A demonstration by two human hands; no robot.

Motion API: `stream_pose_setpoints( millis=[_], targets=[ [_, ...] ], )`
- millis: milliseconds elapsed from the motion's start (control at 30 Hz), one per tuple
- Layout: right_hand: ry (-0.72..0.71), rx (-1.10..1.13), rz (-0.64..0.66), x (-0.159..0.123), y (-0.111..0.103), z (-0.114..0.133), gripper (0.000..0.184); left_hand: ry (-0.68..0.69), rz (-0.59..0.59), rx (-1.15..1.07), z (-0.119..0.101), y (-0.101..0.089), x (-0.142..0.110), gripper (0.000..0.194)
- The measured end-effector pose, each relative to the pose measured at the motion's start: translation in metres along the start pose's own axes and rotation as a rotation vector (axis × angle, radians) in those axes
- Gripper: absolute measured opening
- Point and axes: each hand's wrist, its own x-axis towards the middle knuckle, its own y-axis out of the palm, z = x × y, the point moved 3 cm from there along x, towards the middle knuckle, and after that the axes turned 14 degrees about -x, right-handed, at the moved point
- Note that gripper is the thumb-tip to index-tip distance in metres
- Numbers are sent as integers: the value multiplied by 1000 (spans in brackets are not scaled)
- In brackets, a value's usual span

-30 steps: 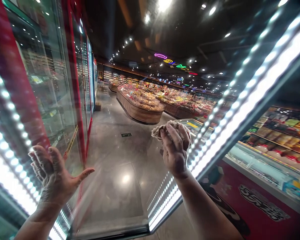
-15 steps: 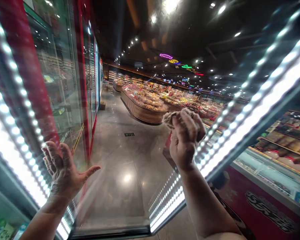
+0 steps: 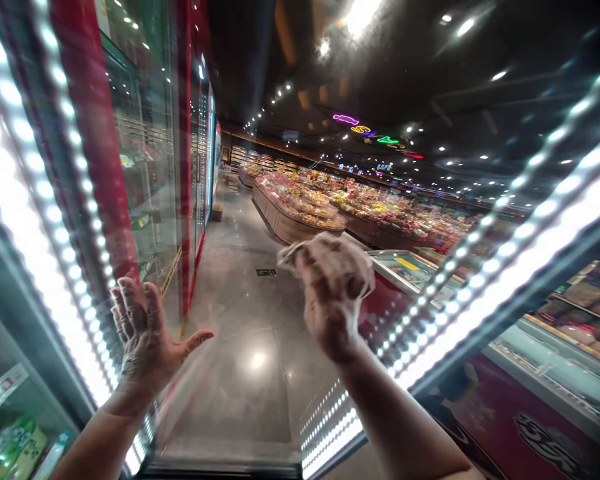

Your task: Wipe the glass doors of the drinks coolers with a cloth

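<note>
A glass door (image 3: 220, 407) edged with bright light strips fills the space before me. My left hand (image 3: 147, 333) rests with spread fingers by the door's left light strip, holding nothing; whether the palm touches the glass I cannot tell. Crumpled under the bent fingers of my right hand (image 3: 335, 300) is a light-coloured cloth (image 3: 291, 257), up against the middle of the pane. Motion blurs this hand and the cloth a little.
Red-framed glass cabinets (image 3: 193, 167) line the left side. Beyond the glass, a wooden display island (image 3: 275, 220) heaped with goods stands on the grey floor. Chest freezers (image 3: 555, 353) are at the right. Green packages (image 3: 15, 447) lie at lower left.
My right hand has moved left and slightly down with the cloth. My left hand stays spread by the left light strip. The whole view has shifted a little to the right.
</note>
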Motion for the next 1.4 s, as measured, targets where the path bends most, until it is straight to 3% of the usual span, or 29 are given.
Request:
stream_pose_setpoints(
  millis=[100,300,467,667,867,1067,1233,1400],
  targets=[
    [-152,53,90,-3,2,19,51,-29,-2,-16,2,2,-1,145],
    [22,37,82,7,2,22,49,-89,8,-33,3,3,-2,143],
    [-182,126,122,3,2,43,53,-70,11,-38,-1,1,1,143],
    [5,75,73,18,9,39,50,-126,5,-61,-8,-3,4,140],
    [-195,125,79,11,8,62,50,-125,13,-52,-6,-1,3,141],
    [-54,135,48,30,12,59,49,-66,-3,-39,-3,0,2,142],
    [-195,165,27,21,13,70,43,-29,-19,15,-4,0,1,143],
    [-87,129,32,27,14,68,42,-2,-67,39,-2,-4,0,133]
  ],
)
